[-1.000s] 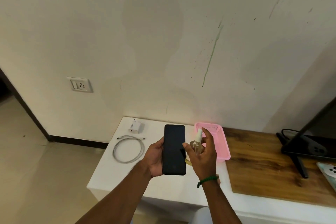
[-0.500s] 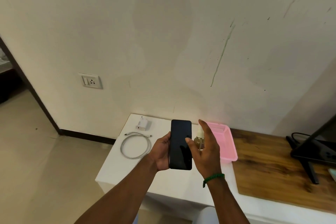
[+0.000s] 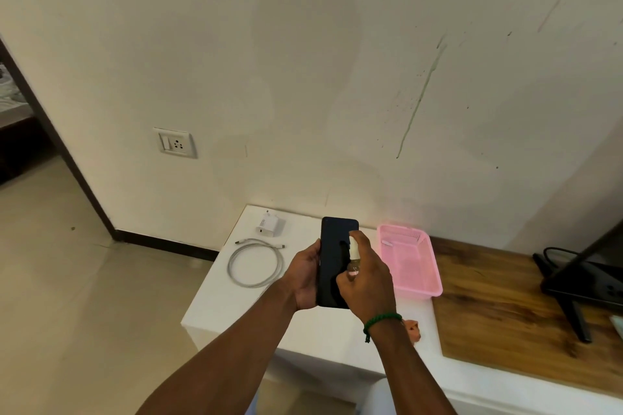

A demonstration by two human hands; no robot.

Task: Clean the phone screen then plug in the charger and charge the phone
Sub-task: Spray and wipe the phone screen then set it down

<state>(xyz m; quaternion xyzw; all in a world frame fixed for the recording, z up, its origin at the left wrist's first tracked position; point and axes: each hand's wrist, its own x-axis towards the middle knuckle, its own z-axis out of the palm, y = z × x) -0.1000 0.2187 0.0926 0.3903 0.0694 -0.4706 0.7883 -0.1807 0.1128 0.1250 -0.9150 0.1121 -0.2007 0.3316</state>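
My left hand point(image 3: 305, 274) grips a black phone point(image 3: 332, 256) upright by its left edge, dark screen facing me, above the white table point(image 3: 236, 307). My right hand point(image 3: 367, 280) is closed around a small clear spray bottle point(image 3: 353, 258) with a white nozzle, held right in front of the screen with the forefinger on top. A white charger adapter point(image 3: 269, 223) lies at the table's far left corner. A coiled white cable point(image 3: 255, 263) rests just in front of it. A wall socket point(image 3: 176, 143) with a switch is on the wall to the left.
A pink plastic basket point(image 3: 409, 263) stands right of my hands, against the wall. Beyond it is a wooden surface point(image 3: 505, 307) with a black stand point(image 3: 569, 283) and cable. A small pinkish object point(image 3: 414, 330) lies on the table by my right wrist. Tiled floor lies to the left.
My right hand has brought the spray bottle leftward, from beside the phone to directly in front of its screen. The view has shifted left.
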